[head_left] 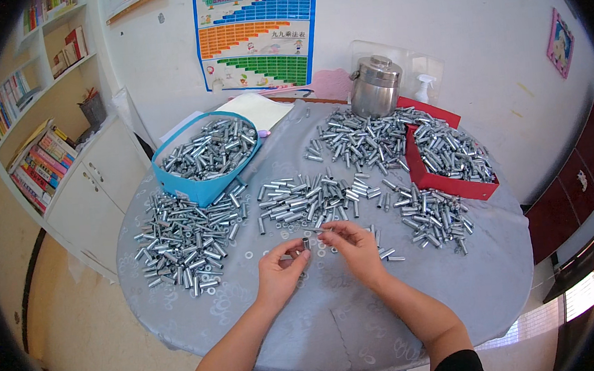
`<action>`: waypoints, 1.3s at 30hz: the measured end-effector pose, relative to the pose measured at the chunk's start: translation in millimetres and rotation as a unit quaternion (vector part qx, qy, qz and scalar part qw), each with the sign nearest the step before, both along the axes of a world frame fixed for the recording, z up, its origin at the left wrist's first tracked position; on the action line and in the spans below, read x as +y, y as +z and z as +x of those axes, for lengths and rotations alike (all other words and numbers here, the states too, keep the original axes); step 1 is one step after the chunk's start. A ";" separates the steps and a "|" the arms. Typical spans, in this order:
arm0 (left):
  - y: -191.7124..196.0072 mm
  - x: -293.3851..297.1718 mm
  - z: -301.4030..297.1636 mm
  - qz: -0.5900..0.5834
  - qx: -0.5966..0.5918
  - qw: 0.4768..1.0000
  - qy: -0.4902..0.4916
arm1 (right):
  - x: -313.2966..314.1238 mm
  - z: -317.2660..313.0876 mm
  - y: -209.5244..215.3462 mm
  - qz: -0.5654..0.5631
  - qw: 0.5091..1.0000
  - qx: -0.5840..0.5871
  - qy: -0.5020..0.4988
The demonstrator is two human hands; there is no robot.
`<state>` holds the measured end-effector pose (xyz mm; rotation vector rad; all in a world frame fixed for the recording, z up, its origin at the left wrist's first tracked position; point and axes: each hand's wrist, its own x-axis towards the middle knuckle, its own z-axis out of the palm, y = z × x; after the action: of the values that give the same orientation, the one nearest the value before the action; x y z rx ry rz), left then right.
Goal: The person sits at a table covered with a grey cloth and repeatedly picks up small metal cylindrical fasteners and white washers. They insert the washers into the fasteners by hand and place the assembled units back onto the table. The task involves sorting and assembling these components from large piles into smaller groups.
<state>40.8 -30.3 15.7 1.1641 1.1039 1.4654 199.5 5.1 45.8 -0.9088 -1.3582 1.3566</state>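
Note:
Close together above the near middle of the table are my two hands. My left hand [280, 271] is closed, with a short metal sleeve [306, 243] upright between thumb and fingers. Just right of it, my right hand [355, 249] pinches a thin metal piece [318, 230], perhaps a bolt; the fingertips partly hide it. Beyond the hands lies a loose pile of silvery sleeves [305, 197]. Several small washers [249, 255] are scattered on the cloth around them. A few single sleeves [393, 255] rest beside my right hand.
A blue box [201, 192] full of metal parts stands left, with a heap of bolts and sleeves [184, 245] before it. Right is a red box [448, 184] amid more piles [434, 221]. A steel pot [375, 87] and spray bottle [424, 88] stand at the back.

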 end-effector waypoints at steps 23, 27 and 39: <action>-1.6 9.1 -11.3 0.030 -0.060 0.995 0.071 | 7.9 15.4 1.3 0.256 0.876 -0.403 0.069; 3.5 10.9 -13.9 0.020 -0.080 0.994 0.074 | 3.3 13.3 -3.7 0.270 0.848 -0.449 0.085; 5.5 8.8 -13.2 -0.016 -0.117 0.992 0.053 | 1.3 7.2 -3.0 0.227 0.865 -0.439 0.090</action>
<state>27.6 -21.4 21.2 0.8962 1.0339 1.6150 206.8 6.4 42.8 -1.1320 -2.3827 0.6547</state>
